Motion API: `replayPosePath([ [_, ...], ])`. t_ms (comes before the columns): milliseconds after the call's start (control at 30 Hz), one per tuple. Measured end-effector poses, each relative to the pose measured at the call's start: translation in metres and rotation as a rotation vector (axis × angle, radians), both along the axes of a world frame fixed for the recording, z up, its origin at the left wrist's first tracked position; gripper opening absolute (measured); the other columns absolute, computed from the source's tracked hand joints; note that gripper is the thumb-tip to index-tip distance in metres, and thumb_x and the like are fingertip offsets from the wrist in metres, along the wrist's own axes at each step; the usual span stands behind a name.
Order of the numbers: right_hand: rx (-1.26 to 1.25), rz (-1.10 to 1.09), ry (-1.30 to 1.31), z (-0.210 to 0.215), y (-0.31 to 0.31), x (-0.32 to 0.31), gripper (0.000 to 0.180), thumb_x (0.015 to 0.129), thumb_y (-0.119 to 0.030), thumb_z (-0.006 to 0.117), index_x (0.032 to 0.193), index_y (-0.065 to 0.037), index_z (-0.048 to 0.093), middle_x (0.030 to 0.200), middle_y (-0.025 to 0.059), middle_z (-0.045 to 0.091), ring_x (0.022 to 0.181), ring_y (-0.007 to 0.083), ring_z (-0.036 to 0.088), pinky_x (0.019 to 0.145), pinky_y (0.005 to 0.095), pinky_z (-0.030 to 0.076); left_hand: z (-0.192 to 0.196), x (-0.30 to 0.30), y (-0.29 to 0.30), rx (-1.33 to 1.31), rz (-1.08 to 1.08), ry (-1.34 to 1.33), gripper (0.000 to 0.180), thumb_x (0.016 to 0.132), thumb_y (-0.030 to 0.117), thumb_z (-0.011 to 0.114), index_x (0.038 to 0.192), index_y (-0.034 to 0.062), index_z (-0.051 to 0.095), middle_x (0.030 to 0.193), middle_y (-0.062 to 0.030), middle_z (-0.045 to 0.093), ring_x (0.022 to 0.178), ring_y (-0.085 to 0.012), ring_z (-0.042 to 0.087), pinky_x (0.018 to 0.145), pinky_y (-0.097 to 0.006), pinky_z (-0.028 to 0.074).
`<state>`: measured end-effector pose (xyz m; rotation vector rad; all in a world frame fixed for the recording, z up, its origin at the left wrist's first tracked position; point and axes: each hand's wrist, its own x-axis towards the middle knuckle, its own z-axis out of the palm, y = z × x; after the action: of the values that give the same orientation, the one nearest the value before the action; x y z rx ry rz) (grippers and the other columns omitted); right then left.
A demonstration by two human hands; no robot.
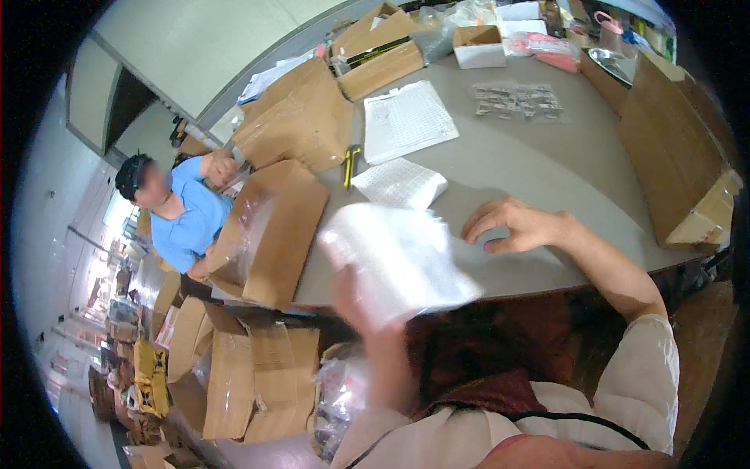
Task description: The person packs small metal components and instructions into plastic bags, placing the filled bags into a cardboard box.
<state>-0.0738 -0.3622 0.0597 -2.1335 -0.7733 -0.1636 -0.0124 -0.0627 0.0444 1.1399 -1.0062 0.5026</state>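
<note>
1. My left hand (361, 301) is up off the table (547, 172) with its fingers clamped on a white, blurred sheet or bag (398, 262). It hangs over the table's near edge, just in front of me.
2. My right hand (516, 225) rests on the table close to the near edge, fingers spread and curled, gripping nothing, just beside the white sheet's right side.
3. How far along? I judge this as mid-work: one white piece is in hand, and a white folded piece (400, 184) lies flat just beyond it, with a larger gridded white sheet (408, 121) further toward the far edge. A clear packet of small parts (516, 100) sits untouched near the far right.
4. Edges: a big brown carton (269, 230) stands at the table's left edge, another carton (301, 117) behind it, and a flattened carton (676, 156) lines the right edge.
5. A yellow-and-black cutter (351, 164) lies between the left cartons and the papers, so I'd mind it.
6. Open room: the bare grey middle and right of the table.
7. Another person in a blue shirt (187, 223) works beyond the left carton.
</note>
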Motion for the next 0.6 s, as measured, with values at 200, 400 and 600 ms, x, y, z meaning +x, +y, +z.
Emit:
replayPosePath([
  [200, 0.081, -0.331, 0.058, -0.011, 0.034, 0.010, 0.042, 0.082, -0.002, 0.069, 0.124, -0.003, 0.063, 0.127, 0.0171, 0.064, 0.116, 0.0352, 0.062, 0.101, 0.0446, 0.048, 0.073, -0.041, 0.117, -0.339, 0.214, 0.768, 0.059, 0.092, 0.033, 0.064, 0.139, 0.0009, 0.047, 0.128, -0.0192, 0.061, 0.117, -0.0366, 0.063, 0.094, -0.057, 0.055],
  [400, -0.141, -0.545, -0.312, -0.012, 0.050, 0.058, 0.056, 0.088, -0.014, 0.070, 0.138, 0.001, 0.048, 0.133, 0.0260, 0.055, 0.130, 0.0413, 0.047, 0.105, 0.0477, 0.043, 0.069, 0.017, 0.108, -0.260, 0.153, 0.901, 0.031, 0.095, 0.015, 0.060, 0.120, -0.0018, 0.058, 0.107, -0.0081, 0.065, 0.100, -0.0205, 0.066, 0.088, -0.037, 0.055],
  [600, 0.229, -0.683, 0.275, -0.015, 0.060, 0.127, 0.061, 0.087, -0.022, 0.075, 0.136, 0.000, 0.047, 0.125, 0.0252, 0.058, 0.115, 0.0341, 0.056, 0.100, 0.0419, 0.045, -0.056, 0.167, 0.112, 0.582, 0.564, 0.213, 0.040, 0.094, 0.011, 0.060, 0.131, -0.0057, 0.055, 0.101, -0.0085, 0.065, 0.095, -0.0229, 0.065, 0.086, -0.035, 0.054],
])
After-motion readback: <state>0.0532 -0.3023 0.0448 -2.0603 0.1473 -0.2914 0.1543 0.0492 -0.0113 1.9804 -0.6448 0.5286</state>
